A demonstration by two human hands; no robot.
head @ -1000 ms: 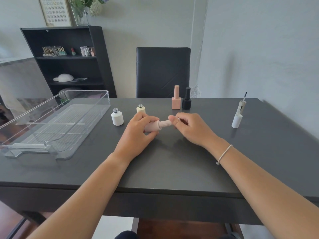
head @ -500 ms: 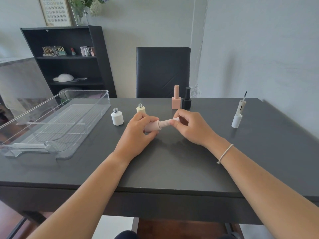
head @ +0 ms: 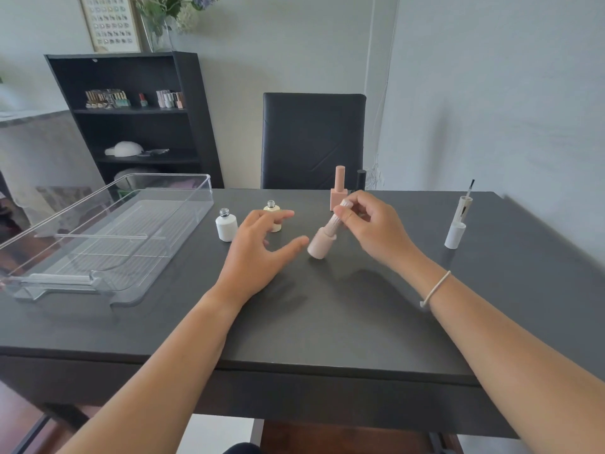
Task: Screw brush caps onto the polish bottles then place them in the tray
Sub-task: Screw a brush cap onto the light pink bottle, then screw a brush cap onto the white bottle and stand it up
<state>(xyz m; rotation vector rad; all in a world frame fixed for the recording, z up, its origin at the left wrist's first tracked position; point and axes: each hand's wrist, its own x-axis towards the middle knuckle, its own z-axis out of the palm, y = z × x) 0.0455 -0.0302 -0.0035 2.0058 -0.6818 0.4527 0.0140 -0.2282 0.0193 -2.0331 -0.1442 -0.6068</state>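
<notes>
A person seated at a dark grey matte table (head: pixel 327 322) is working through a set of nail polish bottles, seen from the head camera, the only view. The right hand (head: pixel 370 231) is pinching the ribbed pale pink brush cap (head: pixel 337 217) of a round pale pink polish bottle (head: pixel 319 245), which is hanging tilted from the fingertips just above the tabletop, apparently so the capped bottle can be carried by its top. The left hand (head: pixel 258 253) is lying released beside that bottle, fingers spread and grasping nothing, likely freed because the cap now looks seated. Using the pink bottle as the landmark: to its left, beyond the left hand, a white round bottle with a bare threaded neck (head: pixel 226 227) is standing uncapped, and a cream round bottle (head: pixel 273 209), also uncapped, is partly hidden behind the left fingers. Further left, a clear plastic tray with a ridged floor (head: pixel 183 204) is waiting with no bottles in it. Behind the pink bottle, a square peach bottle with a tall cap (head: pixel 339 191) and a black-capped bottle (head: pixel 361 180) are standing upright. Well to its right, a white brush cap standing inverted with its bristles up (head: pixel 458 221) is keeping its wet brush off the table. Judging from this layout, two bottles are awaiting caps and none is yet in the tray.
</notes>
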